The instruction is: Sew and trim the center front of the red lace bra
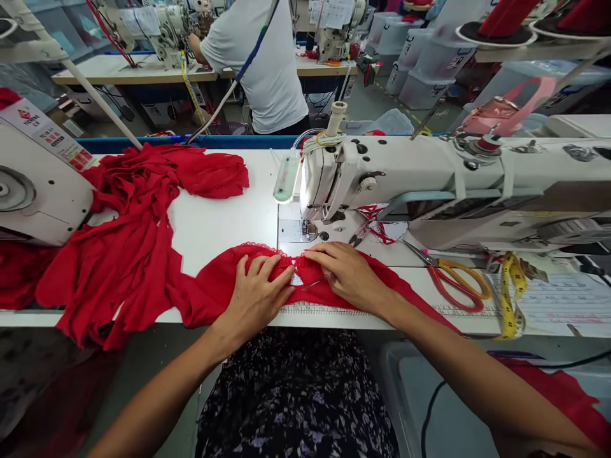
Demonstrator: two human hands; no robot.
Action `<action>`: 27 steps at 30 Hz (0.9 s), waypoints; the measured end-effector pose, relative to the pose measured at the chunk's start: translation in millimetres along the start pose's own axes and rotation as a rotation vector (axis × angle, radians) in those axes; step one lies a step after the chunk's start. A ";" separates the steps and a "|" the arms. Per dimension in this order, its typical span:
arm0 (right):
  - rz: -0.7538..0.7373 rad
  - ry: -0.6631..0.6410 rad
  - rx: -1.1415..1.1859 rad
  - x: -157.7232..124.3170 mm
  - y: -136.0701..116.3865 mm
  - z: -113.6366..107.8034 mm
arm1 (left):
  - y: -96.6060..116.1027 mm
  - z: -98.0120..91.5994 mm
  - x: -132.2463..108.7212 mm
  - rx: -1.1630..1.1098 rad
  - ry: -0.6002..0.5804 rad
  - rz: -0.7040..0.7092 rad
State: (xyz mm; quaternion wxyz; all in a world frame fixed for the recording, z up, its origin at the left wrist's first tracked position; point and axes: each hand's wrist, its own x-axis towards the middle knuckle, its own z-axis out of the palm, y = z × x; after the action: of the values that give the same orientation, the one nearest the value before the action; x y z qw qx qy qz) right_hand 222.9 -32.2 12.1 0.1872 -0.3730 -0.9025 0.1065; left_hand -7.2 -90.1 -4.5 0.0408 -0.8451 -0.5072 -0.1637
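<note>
Red lace-edged fabric (214,270) lies across the front of the sewing table, below the needle area of a white sewing machine (391,168). My left hand (260,286) rests on it with fingers spread, pressing it flat left of a small white gap in the cloth. On the other side of the gap, my right hand (351,273) is closed, fingertips at the lace edge. A thin pointed metal tool (312,284) sticks out from under this hand; its exact kind is hidden. The presser foot (309,230) stands just beyond the fabric.
A heap of red fabric pieces (128,216) covers the table's left. Orange-handled scissors (458,280), a yellow tape measure (513,296) and written paper (563,305) lie at right. Small snips (360,234) lie under the machine arm. A person in a white shirt (262,63) works beyond.
</note>
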 end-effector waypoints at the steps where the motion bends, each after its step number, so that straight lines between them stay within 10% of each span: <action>1: 0.012 0.010 -0.016 1.2 -1.0 -0.8 | 1.4 0.2 0.5 -0.033 0.028 0.018; 27: 0.131 -0.251 -0.238 40.6 -8.9 19.3 | 26.6 15.3 -14.2 -0.065 0.062 0.133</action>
State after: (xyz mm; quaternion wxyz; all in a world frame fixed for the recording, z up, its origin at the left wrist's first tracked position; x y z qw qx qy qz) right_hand 182.8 -10.5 8.0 0.0205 -0.4343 -0.8987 0.0565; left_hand 13.5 -111.3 -20.9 0.0398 -0.8724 -0.4427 -0.2032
